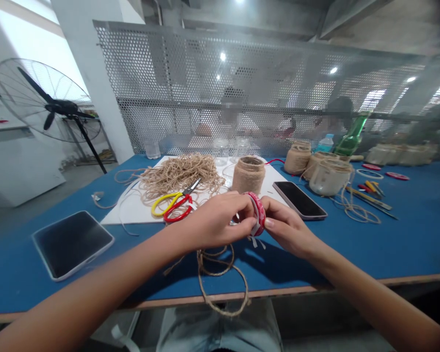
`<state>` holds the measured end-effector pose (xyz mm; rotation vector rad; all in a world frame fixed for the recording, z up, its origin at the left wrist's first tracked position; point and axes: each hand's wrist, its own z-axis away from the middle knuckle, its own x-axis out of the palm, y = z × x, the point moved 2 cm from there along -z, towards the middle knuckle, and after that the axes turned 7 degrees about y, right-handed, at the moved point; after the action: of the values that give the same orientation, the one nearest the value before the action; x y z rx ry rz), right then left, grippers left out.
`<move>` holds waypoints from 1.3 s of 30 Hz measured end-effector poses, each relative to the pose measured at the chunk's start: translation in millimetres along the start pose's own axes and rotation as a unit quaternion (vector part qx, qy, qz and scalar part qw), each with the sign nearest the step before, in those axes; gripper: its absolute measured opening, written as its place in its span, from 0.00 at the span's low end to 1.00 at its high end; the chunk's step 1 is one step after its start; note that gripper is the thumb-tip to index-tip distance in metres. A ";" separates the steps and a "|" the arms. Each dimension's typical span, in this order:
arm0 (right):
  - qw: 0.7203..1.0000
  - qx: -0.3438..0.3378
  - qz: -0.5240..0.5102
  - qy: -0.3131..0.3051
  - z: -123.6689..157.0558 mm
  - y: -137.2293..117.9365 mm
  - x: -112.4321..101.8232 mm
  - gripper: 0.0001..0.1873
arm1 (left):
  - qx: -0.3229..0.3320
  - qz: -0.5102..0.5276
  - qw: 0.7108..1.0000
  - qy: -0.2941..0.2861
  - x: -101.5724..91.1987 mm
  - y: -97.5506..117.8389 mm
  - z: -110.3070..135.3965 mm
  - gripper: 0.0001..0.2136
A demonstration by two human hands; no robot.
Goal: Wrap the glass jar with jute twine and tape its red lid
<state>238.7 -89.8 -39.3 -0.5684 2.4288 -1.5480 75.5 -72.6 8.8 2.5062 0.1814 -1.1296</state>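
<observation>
Both my hands meet over the front of the blue table (407,234). Between them is a red and white patterned jar lid (257,211), held on edge. My left hand (216,220) pinches it from the left, fingers closed. My right hand (286,226) grips its right side, thumb against the rim. A length of jute twine (220,274) hangs from under my hands and loops over the table's front edge. A twine-wrapped jar (248,174) stands just behind, on a white sheet (132,208).
A pile of loose twine (181,173) and yellow-and-red scissors (174,205) lie on the sheet. A tablet (72,242) lies at left, a phone (299,199) at right. More wrapped jars (317,166), a green bottle (352,137) and a mesh screen (242,88) stand behind. A fan (55,107) is at far left.
</observation>
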 end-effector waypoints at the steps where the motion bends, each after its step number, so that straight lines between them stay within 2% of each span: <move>1: 1.000 -0.001 0.005 -0.001 0.0 0.0 -0.1 0.05 | -0.001 -0.001 1.000 0.000 -0.3 0.0 -0.1 0.03; 11: 0.999 0.006 0.028 -0.021 2.2 -1.1 3.4 0.04 | -0.025 -0.016 0.999 -0.027 2.2 -2.4 -1.2 0.03; 19: 1.000 0.004 -0.027 0.009 -1.8 -2.1 2.4 0.05 | -0.021 0.012 1.000 -0.002 -0.4 1.9 -2.5 0.03; 32: 1.000 0.004 0.003 0.018 0.2 0.5 1.6 0.06 | -0.009 -0.008 1.000 0.027 4.1 -0.7 -1.6 0.03; 39: 1.000 0.008 -0.013 0.014 -0.9 -2.4 2.0 0.06 | -0.007 -0.021 1.000 0.021 6.0 -3.4 -1.9 0.04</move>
<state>237.1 -90.8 -36.6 -0.5822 2.4366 -1.5945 80.0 -69.0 4.5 2.5263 0.2541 -1.0902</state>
